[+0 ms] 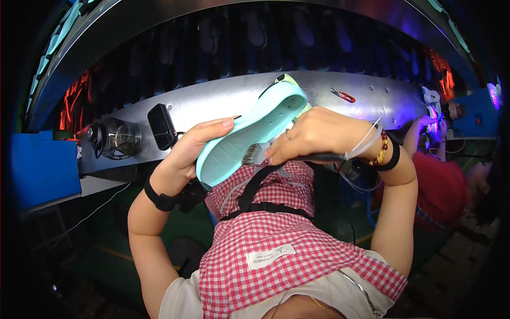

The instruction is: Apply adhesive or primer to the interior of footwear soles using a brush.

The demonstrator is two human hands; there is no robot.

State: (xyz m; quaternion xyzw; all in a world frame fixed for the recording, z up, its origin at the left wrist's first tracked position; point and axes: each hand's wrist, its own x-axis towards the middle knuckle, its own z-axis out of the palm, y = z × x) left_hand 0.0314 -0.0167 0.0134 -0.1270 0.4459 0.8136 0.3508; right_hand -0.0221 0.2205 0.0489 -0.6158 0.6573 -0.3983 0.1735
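Currently L hand (pixel 194 146) half-curled, gripping turq. sole (pixel 226 158); R hand (pixel 314 133) closed on brush (pixel 258 153) held over sole.

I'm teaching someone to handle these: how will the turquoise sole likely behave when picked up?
The sole probably keeps its shape: its raised walls show no obvious sag in the left hand. It's likely light for its size, being an open shell.

On my feed the shoe sole (pixel 265 119) shows pale turquoise, the brush bristles (pixel 248 155) greyish brown. I see red-and-white gingham on the apron (pixel 234 284), a black waist strap (pixel 268 208) — plus gold and dark-red bracelet beads (pixel 383 148), silver-grey tabletop (pixel 218 95), red-handled snips (pixel 345 95), a blue box (pixel 45 167), a co-worker's red shirt (pixel 438 186).
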